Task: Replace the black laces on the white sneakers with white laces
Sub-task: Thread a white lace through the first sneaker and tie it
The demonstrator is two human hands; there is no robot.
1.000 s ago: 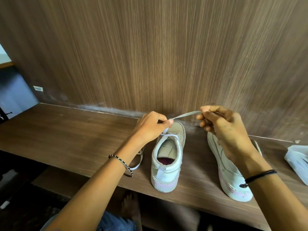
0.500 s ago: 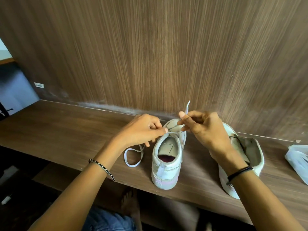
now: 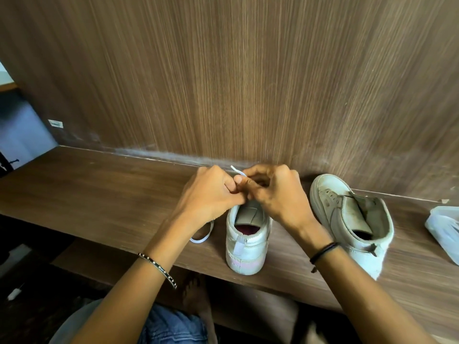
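My left hand (image 3: 211, 194) and right hand (image 3: 278, 194) both pinch the white lace (image 3: 238, 170) over the upright sneaker's (image 3: 246, 244) front; slack loops left of that sneaker. I'd feed the tip through flat and untwisted, then even both ends.

- wall panel (image 3: 248, 70): mid brown, with fine vertical grain streaks in lighter and darker tones
- shelf (image 3: 99, 194): darker brown wood grain, with a pale dusty smear along its back edge
- near sneaker (image 3: 246, 247): white, with a pale pink-lilac band on the heel sole, a dark red insole and a beige-grey tongue
- second sneaker (image 3: 347, 219): dingy white, with a grey-beige tongue
- white lace (image 3: 202, 238): plain white
- bangle (image 3: 159, 269): black with small pale dots
- wristband (image 3: 323, 252): plain black
- plastic bag (image 3: 444, 232): translucent white
- denim (image 3: 171, 326): blue
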